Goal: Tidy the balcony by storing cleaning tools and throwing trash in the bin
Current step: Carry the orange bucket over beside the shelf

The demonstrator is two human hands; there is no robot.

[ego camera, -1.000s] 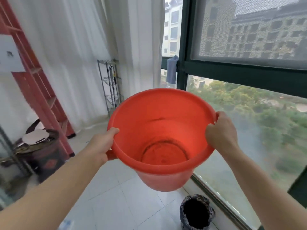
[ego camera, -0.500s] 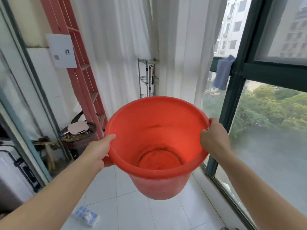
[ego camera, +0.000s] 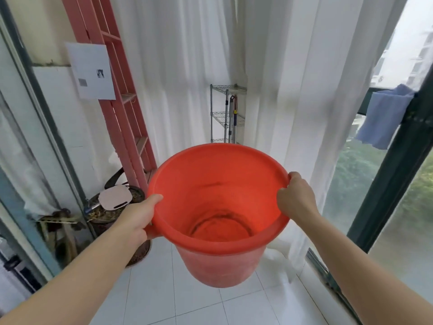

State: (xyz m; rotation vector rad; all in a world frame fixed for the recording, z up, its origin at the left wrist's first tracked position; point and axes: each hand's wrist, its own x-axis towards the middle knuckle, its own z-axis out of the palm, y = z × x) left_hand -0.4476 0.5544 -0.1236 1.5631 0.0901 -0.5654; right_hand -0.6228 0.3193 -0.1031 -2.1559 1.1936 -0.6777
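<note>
- Red plastic is what we see first: a big red bucket [ego camera: 218, 207] held up in the air in front of us, above the white floor tiles [ego camera: 246, 308].
- We see our left hand [ego camera: 138, 221] gripping the bucket's left edge, with the thumb [ego camera: 153, 200] lying over the rim and the other fingers hidden underneath.
- We see our right hand [ego camera: 296, 199] closed tight on the right edge, its fingers curled over the rim.
- We look into the bucket and see only a dark ring at the bottom.
- We see a dark round pot [ego camera: 112, 219] on the floor to the left, just beside a pink ladder shelf [ego camera: 121, 102].
- We see a blue cloth [ego camera: 384, 116] hanging on the window bar to the right.
- We see a metal rack [ego camera: 225, 113] far back by the white curtains [ego camera: 182, 66], with a mop handle [ego camera: 233, 118] leaning in it.
</note>
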